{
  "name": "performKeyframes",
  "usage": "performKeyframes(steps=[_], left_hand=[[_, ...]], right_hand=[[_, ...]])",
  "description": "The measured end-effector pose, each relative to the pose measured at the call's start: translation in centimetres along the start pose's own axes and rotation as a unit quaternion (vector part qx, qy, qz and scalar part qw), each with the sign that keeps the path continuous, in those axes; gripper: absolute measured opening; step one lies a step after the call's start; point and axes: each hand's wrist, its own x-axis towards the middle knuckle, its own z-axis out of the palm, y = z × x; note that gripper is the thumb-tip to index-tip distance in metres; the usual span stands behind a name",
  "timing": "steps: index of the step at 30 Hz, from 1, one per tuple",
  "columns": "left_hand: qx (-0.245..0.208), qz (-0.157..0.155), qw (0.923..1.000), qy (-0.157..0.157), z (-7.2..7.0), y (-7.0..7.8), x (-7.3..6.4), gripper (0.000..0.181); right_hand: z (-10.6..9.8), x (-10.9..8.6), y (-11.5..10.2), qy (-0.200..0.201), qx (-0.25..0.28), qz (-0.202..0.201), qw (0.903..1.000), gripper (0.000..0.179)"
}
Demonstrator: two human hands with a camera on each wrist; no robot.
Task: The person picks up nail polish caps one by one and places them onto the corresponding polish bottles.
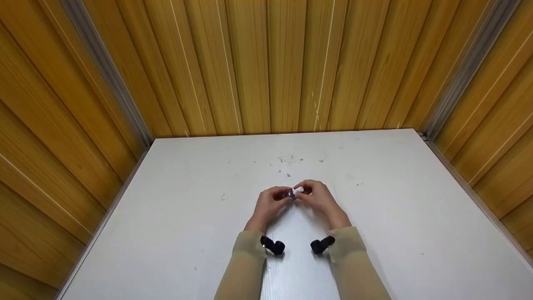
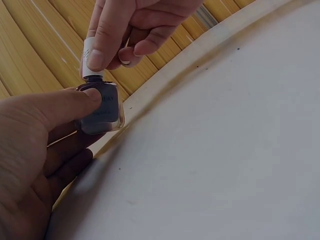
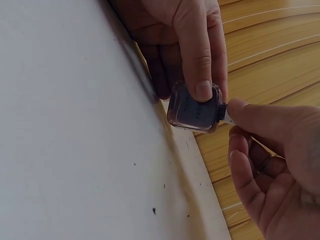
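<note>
A small square glass nail polish bottle with dark contents is held between the thumb and fingers of my left hand. Its white cap is pinched by the thumb and fingers of my right hand. In the left wrist view the cap sits over the bottle's neck, with a dark strip of the neck showing between them. The right wrist view shows the bottle's lettered face, partly covered by the left thumb; most of the cap is hidden there behind the right thumb. Both hands are above the white table.
The white table carries small dark specks and scuffs beyond the hands. Yellow wood-look panels enclose the back and sides, with grey metal posts at the corners. Black wrist cameras sit at both cuffs.
</note>
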Motion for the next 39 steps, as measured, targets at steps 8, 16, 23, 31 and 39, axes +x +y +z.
performKeyframes(steps=[8, 16, 23, 31, 39], left_hand=[[-0.011, -0.006, 0.9999, 0.006, -0.01, 0.04, -0.03, 0.029], [-0.035, -0.022, 0.999, 0.014, 0.12, -0.04, 0.13, 0.028], [-0.04, -0.023, 0.9989, 0.011, 0.1, 0.07, 0.17, 0.028], [-0.052, -0.029, 0.9982, 0.002, 0.15, -0.12, 0.18, 0.028], [-0.056, -0.024, 0.9981, 0.004, 0.17, -0.16, 0.21, 0.028]], right_hand=[[-0.3, -0.02, 0.19, 0.001, 0.029, -0.001, 0.9996, 0.035], [-0.51, 0.04, 0.36, 0.016, 0.1, -0.018, 0.9947, 0.034], [-0.24, 0.16, 0.38, 0.028, 0.106, -0.016, 0.9939, 0.027], [0.1, 0.2, 0.58, 0.045, 0.103, 0.001, 0.9936, 0.02], [-0.05, 0.17, 0.64, 0.043, 0.116, 0.012, 0.9922, 0.034]])
